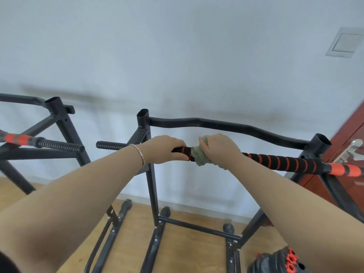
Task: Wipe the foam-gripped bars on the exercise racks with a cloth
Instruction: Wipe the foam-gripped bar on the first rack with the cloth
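A black foam-gripped bar with red spiral stripes (279, 160) runs across the near side of the right exercise rack (146, 174). My left hand (164, 148) grips this bar near its left end. Just to its right, my right hand (218, 148) holds a pale green cloth (199, 155) wrapped round the same bar. The bar's right end turns orange with black bands (342, 169). A second rack (59, 119) stands at the left with its own orange-striped bar (16, 139) and a ribbed black grip (59, 145).
A wavy black top bar (226, 124) spans the right rack behind my hands. A short ribbed handle (110, 145) sticks out left of the rack's post. A red-brown door with a metal handle (352, 148) stands at the right. Black-and-orange gear (279, 262) lies on the wooden floor.
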A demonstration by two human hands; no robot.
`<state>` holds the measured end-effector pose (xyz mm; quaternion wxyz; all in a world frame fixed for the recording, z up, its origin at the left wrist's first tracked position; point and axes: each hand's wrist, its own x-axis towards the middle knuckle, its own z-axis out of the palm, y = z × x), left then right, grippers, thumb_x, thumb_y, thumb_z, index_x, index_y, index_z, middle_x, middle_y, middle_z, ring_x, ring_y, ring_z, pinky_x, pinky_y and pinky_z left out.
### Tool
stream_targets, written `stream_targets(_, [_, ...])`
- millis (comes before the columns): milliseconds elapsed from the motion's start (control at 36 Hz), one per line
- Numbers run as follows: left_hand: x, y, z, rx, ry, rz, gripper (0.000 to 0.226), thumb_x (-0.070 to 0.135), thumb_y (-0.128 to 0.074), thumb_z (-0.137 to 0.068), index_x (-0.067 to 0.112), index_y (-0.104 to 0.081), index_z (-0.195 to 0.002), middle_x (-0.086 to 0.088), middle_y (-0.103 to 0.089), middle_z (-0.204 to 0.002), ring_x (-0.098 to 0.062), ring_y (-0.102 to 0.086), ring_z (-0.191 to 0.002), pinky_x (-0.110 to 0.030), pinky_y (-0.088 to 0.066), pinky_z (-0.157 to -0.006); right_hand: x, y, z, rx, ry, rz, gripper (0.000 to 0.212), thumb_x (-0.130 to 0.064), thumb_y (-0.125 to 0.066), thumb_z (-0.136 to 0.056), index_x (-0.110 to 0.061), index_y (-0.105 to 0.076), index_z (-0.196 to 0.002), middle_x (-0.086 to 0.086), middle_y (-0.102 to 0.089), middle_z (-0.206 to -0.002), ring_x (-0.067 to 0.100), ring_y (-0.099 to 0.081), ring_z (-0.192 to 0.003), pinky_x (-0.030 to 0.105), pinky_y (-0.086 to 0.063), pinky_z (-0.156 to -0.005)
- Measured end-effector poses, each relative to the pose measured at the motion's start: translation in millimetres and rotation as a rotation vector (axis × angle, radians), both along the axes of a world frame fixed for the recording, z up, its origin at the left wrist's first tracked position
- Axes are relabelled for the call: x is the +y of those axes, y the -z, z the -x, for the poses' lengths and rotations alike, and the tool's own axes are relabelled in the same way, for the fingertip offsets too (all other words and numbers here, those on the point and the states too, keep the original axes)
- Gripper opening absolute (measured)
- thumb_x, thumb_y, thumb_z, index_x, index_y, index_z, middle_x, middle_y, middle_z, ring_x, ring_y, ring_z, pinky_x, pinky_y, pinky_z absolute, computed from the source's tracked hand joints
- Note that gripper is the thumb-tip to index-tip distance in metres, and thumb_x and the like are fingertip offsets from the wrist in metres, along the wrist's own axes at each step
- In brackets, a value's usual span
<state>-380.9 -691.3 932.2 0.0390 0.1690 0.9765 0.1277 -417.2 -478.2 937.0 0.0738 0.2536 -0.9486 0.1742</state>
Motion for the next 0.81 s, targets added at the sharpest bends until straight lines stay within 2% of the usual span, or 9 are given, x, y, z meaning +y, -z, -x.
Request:
stream_targets(250, [-5.8,2.5,-2.7,0.078,-0.032,0.071,0.031,0.065,-0.050,-0.088,0.037,-0.057,-0.100,0.012,-0.063,-0.080,-0.009,-0.059,-0.075,-0.034,-0.051,-0.073,4.5,3.5,3.8,0.007,-0.021,-0.033,0.046,-0.031,-0.036,-0.103,-0.014,-0.040,-0.061,0.004,-0.051,-0.046,0.019,-0.042,-0.038,0.030,-0.040,-0.045])
stream_targets(333, [-9.4,-0.6,-6.8,0.073,0.039,0.101,0.028,0.057,-0.050,-0.093,0.035,-0.057,-0.110,0.013,-0.065,-0.089,-0.010,-0.059,-0.080,-0.032,-0.050,-0.075,5.7,3.2,2.7,0.032,-0.042,-0.055,0.045,-0.032,-0.036,-0.103,-0.014,-0.042,-0.063,0.004,-0.054,-0.049,0.016,-0.043,-0.038,0.031,-0.039,-0.045])
stream_targets(389, [-25.2,-3.7,-8.1,0.068,0.054,0.250,0.023,0.043,-0.044,-0.100,0.031,-0.052,-0.119,0.012,-0.062,-0.100,-0.013,-0.057,-0.082,-0.030,-0.047,-0.075,5.3,1.4,2.4,0.023,-0.062,-0.060,0.045,-0.033,-0.035,-0.104,-0.013,-0.047,-0.066,0.004,-0.055,-0.054,0.016,-0.045,-0.043,0.028,-0.035,-0.047])
stream_targets(472, [-47.5,-7.5,-12.6,0.055,-0.019,0.478,0.016,0.015,-0.044,-0.098,0.020,-0.040,-0.113,0.004,-0.051,-0.091,-0.022,-0.053,-0.081,-0.034,-0.049,-0.073,-4.7,-7.3,-4.5,-0.005,-0.100,0.038,0.048,-0.041,-0.031,-0.103,-0.011,-0.062,-0.083,0.006,-0.065,-0.074,0.015,-0.054,-0.056,0.026,-0.036,-0.047])
stream_targets(556, [-42.4,-5.6,-21.7,0.101,-0.089,0.572,0.020,0.010,-0.050,-0.092,0.020,-0.034,-0.100,0.001,-0.050,-0.082,-0.024,-0.053,-0.077,-0.036,-0.050,-0.062,-29.7,-11.8,-15.4,0.006,-0.164,0.213,0.052,-0.051,-0.031,-0.100,-0.012,-0.063,-0.091,0.004,-0.068,-0.094,0.023,-0.060,-0.082,0.031,-0.048,-0.064])
stream_targets(611, [-37.3,-1.9,-26.0,0.161,-0.117,0.621,0.022,0.010,-0.052,-0.090,0.016,-0.040,-0.108,0.000,-0.051,-0.082,-0.023,-0.053,-0.074,-0.034,-0.047,-0.058,-45.4,-4.2,-17.6,0.032,-0.157,0.028,0.052,-0.057,-0.033,-0.100,-0.017,-0.062,-0.118,0.004,-0.063,-0.123,0.026,-0.058,-0.105,0.035,-0.051,-0.079])
stream_targets(667, [-36.2,2.0,-27.2,0.203,-0.127,0.636,0.025,0.012,-0.051,-0.092,0.014,-0.042,-0.115,0.000,-0.051,-0.082,-0.022,-0.053,-0.073,-0.033,-0.046,-0.057,-52.7,12.0,-16.9,0.149,-0.108,-0.232,0.073,-0.071,-0.026,-0.093,-0.024,-0.041,-0.146,0.003,-0.046,-0.148,0.028,-0.052,-0.122,0.041,-0.049,-0.092])
stream_targets(722, [-35.9,3.8,-27.3,0.234,-0.131,0.652,0.030,0.013,-0.050,-0.093,0.013,-0.042,-0.122,0.001,-0.049,-0.082,-0.022,-0.051,-0.073,-0.032,-0.045,-0.057,-52.4,25.4,-19.9,0.298,-0.095,-0.270,0.083,-0.077,-0.023,-0.087,-0.021,-0.039,-0.147,0.005,-0.051,-0.140,0.028,-0.059,-0.107,0.040,-0.054,-0.079])
stream_targets(806, [-36.3,8.1,-29.6,0.252,-0.164,0.678,0.029,0.014,-0.053,-0.090,0.014,-0.044,-0.118,0.004,-0.044,-0.070,-0.020,-0.051,-0.066,-0.031,-0.050,-0.058,-48.5,41.5,-24.6,0.528,-0.168,-0.306,0.075,-0.077,-0.038,-0.086,-0.015,-0.055,-0.125,0.005,-0.061,-0.097,0.022,-0.056,-0.063,0.029,-0.048,-0.051])
